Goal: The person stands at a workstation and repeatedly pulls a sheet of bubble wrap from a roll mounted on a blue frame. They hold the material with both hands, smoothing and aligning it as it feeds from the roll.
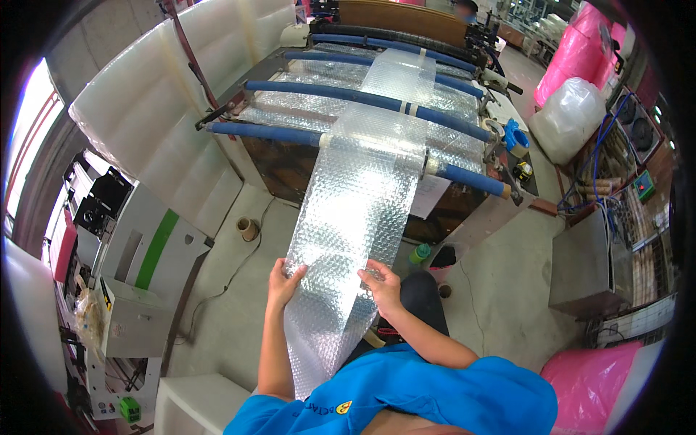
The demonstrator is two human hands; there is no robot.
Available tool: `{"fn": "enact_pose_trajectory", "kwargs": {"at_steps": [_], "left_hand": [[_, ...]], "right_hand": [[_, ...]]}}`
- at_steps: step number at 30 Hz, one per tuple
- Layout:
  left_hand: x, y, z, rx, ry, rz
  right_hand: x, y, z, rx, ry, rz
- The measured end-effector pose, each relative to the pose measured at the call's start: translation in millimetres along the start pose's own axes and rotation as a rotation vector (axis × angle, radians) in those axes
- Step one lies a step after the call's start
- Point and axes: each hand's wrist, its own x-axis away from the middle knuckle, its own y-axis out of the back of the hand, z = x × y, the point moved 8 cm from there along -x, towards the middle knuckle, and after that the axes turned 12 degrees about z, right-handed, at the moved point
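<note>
A long clear strip of bubble wrap [355, 196] comes off the machine over its blue rollers and hangs down in front of me to my lap. At its left edge, my left hand [284, 284] pinches the film with the thumb on top. My right hand [380, 288] grips it farther right, thumb and fingers closed on the film near a fold line. Between my hands the sheet is slightly slack and catches bright light. Its lower end runs down against my blue shirt, where the rest is hidden.
Blue rollers [268, 133] span the machine ahead. Wrapped white foam rolls [152, 94] stand at left, beside a grey machine with a green stripe [156, 249]. A cardboard tube [247, 229], a cable and a green bottle [420, 253] are on the floor. Pink rolls [573, 58] stand far right.
</note>
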Motion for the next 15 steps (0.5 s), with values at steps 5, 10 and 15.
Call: {"fn": "enact_pose_trajectory", "kwargs": {"at_steps": [5,10,15], "left_hand": [[-6,-2,12,-0.06,-0.027,-0.032],[-13,-1,32,-0.141,-0.058,-0.09],[-15,-2,36,-0.242,-0.019,-0.131]], "right_hand": [[-2,2,-19,0.171,-0.113,0.145],[2,0,-21,0.125,-0.159,0.138],[-3,9,-36,0.111,-0.187,0.093]]}}
